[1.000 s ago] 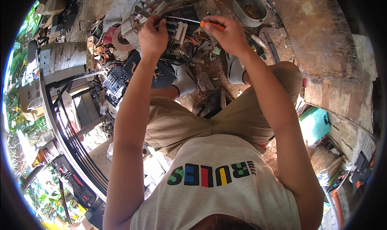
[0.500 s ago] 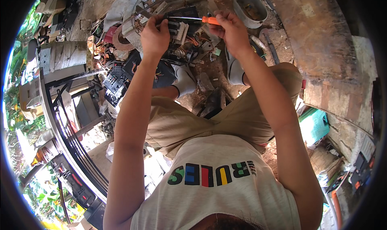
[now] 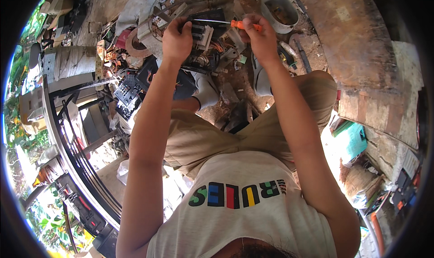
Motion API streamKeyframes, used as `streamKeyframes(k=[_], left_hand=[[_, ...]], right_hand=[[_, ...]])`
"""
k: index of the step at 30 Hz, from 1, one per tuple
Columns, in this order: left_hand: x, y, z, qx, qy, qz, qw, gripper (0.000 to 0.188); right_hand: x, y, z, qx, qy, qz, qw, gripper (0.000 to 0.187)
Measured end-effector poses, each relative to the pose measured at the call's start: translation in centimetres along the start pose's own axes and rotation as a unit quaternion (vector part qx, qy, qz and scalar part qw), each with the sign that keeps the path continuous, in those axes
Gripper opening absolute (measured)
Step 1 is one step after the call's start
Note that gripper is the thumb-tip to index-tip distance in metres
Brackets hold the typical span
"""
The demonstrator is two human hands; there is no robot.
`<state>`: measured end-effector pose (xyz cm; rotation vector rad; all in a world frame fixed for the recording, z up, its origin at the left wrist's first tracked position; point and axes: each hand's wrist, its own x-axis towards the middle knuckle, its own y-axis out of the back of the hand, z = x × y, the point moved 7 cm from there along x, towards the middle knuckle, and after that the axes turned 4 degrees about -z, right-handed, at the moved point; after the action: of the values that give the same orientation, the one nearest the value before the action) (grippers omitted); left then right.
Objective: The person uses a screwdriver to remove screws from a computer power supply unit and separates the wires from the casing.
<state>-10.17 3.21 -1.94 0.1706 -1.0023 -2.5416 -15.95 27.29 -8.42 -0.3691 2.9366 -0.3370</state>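
My right hand (image 3: 261,38) is closed around the orange handle of a screwdriver (image 3: 239,24). The screwdriver's thin metal shaft lies nearly level and points left, its tip close to the fingers of my left hand (image 3: 177,40). Those fingers are closed at the left edge of an electronic part (image 3: 202,35) with dark pieces and pale metal fins, which looks like a heat sink assembly. What exactly they pinch is partly hidden by the hand. Loose wires (image 3: 217,47) lie just below the part.
An oval grey tub (image 3: 294,26) stands at the far right beside a large wooden board (image 3: 357,45). Pliers (image 3: 288,56) lie on the dirt floor below the tub. Scrap electronics (image 3: 128,89) are heaped at the left, near a metal frame (image 3: 54,118).
My right hand has turned slightly and shifted a little to the right with the screwdriver. My left hand has barely moved and stays at the electronic part.
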Motion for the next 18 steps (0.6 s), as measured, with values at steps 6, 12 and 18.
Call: streamKeyframes(k=[6,12,18], left_hand=[[0.2,0.2,-0.3,0.019,-0.003,0.012,1.000,0.030],[0.2,0.3,-0.6,0.018,0.004,0.007,1.000,0.031],[0.0,0.1,0.1,0.020,-0.004,0.008,1.000,0.031]], right_hand=[[0.4,0.0,-0.1,-0.088,0.053,-0.052,0.993,0.038],[0.2,-0.4,-1.0,-0.070,0.011,-0.037,0.997,0.035],[0.4,-0.1,-1.4,-0.045,0.092,-0.051,0.993,0.036]])
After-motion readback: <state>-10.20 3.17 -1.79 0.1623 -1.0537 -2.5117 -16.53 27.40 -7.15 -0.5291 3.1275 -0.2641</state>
